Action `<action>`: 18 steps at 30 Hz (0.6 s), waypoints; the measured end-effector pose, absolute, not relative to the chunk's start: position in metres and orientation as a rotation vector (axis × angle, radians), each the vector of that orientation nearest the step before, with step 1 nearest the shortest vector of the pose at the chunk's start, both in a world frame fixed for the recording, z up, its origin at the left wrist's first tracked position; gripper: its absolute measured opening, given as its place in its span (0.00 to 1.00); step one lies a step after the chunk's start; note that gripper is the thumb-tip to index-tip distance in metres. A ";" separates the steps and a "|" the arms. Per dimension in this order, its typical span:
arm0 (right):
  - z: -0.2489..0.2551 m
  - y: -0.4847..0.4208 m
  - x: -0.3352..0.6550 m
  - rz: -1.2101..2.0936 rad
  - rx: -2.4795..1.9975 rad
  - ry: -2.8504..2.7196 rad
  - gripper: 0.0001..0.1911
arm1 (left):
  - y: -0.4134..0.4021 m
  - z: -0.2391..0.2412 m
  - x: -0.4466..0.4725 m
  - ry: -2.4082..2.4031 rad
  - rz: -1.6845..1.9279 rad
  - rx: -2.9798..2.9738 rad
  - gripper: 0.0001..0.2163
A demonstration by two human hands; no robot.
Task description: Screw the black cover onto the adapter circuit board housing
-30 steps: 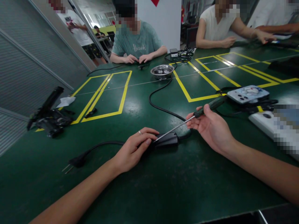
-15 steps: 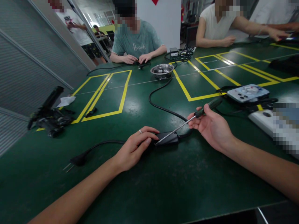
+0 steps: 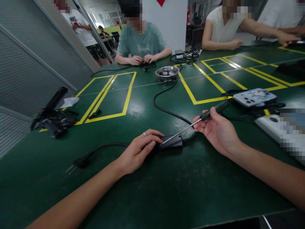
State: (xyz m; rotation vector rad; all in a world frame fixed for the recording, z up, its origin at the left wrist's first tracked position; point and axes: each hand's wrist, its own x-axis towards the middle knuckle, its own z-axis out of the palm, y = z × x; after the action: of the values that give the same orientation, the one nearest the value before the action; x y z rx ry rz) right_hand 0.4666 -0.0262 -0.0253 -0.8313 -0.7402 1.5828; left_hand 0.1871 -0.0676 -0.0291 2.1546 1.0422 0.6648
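Note:
A black power adapter [image 3: 175, 143] lies on the green table in front of me. My left hand [image 3: 137, 152] rests over its left end, fingers and thumb closed on it. In my right hand [image 3: 218, 132] is a screwdriver [image 3: 183, 129] with a dark green handle, held between thumb and fingers. Its long shaft slants down left across the adapter, and the tip is at the adapter near my left fingertips. A cord leads left from the adapter to a two-pin plug [image 3: 81, 163]. Another cord [image 3: 164, 109] runs from its right end toward the back.
A metal bowl [image 3: 167, 73] with small parts stands further back. Black gear [image 3: 53, 117] lies at left, a phone [image 3: 254, 96] and a white device [image 3: 270, 125] at right. Coiled cables [image 3: 190, 55] sit behind. Across the table a person [image 3: 143, 41] handles something small; others are beyond.
The view has shifted slightly, moving the scene a little to the right in the picture. Both hands keep nearly the same pose, and the screwdriver tip stays at the adapter.

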 end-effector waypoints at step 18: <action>-0.017 -0.029 0.466 1.570 -0.795 -0.776 0.12 | -0.066 -0.033 0.190 1.075 0.712 2.193 0.02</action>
State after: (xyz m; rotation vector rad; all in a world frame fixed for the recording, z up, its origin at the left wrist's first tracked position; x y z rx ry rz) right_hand 0.4662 -0.0294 -0.0172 -0.7947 -0.7755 1.5703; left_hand 0.1904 -0.0656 -0.0334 2.1926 1.0748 0.7122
